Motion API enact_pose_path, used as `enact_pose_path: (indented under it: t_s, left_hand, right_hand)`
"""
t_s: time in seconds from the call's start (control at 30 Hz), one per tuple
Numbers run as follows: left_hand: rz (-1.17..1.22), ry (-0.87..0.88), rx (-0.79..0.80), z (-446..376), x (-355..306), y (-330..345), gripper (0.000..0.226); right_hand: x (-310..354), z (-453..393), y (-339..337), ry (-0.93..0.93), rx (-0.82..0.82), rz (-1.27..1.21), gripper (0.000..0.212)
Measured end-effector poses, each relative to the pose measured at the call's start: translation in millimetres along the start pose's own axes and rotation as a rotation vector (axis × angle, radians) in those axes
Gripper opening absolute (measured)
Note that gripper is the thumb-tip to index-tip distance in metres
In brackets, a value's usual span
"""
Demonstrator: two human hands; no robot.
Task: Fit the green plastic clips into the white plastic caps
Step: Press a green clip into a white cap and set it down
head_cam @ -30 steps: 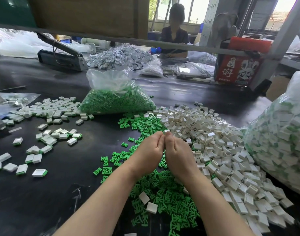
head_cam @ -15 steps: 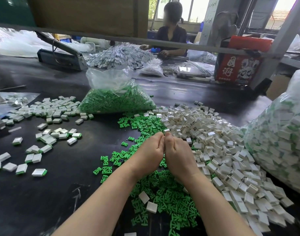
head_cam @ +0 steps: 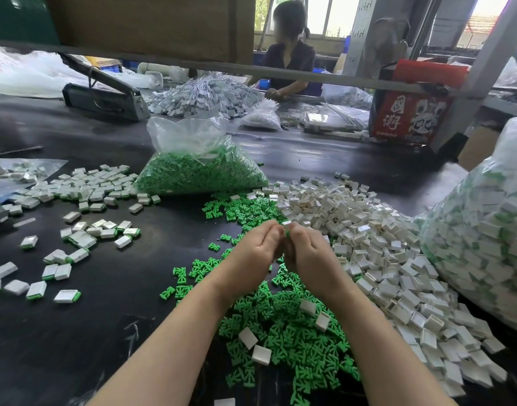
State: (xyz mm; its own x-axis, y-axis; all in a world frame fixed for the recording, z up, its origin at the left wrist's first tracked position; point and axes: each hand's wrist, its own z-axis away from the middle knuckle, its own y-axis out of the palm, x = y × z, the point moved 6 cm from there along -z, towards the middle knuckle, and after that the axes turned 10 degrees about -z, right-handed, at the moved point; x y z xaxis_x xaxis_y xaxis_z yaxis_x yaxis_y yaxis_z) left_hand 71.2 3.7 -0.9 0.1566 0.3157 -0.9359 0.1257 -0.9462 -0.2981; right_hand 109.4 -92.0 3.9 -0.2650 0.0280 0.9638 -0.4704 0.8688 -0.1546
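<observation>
Progress stands part-way, by my judgement: a scatter of finished pieces (head_cam: 75,230), white with a green edge showing, lies across the left of the frame on the dark surface (head_cam: 119,303), and a large clear sack (head_cam: 483,235) at the right edge appears full of the same. Much is left. A broad heap of white plastic caps (head_cam: 377,247) fills the centre right, loose green plastic clips (head_cam: 280,332) spread beneath the forearms at lower centre, and an open bag of clips (head_cam: 198,168) sits above centre, unspent. Both hands meet at centre frame, fingers curled inward. The left hand (head_cam: 256,253) and right hand (head_cam: 308,256) pinch one small cap (head_cam: 286,223) between them at the fingertips, a sliver of green showing just below it; whether the clip is fully seated cannot be told. Caps are small, shallow, open-sided rectangular shells; clips are small branched pieces, bright green. A few stray caps rest on the clip pile.
</observation>
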Motion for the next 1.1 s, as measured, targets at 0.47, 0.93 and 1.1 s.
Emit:
enact_pose_path:
  t_s: [0.47,0.93,1.1]
  left_hand:
    - [0.037,-0.031,0.017,1.6,5.2,-8.7,0.034]
    - [0.039,-0.024,0.084,4.4,-2.3,-7.0,0.029]
    - [0.056,-0.051,0.1,5.3,0.7,-9.1,0.029]
  right_hand:
    - [10.4,3.1,-3.1,-0.045,0.015,-0.069,0.045]
    - [3.0,2.7,-1.2,0.017,0.04,-0.096,0.041]
    - [1.5,3.3,0.5,0.057,0.052,-0.141,0.04]
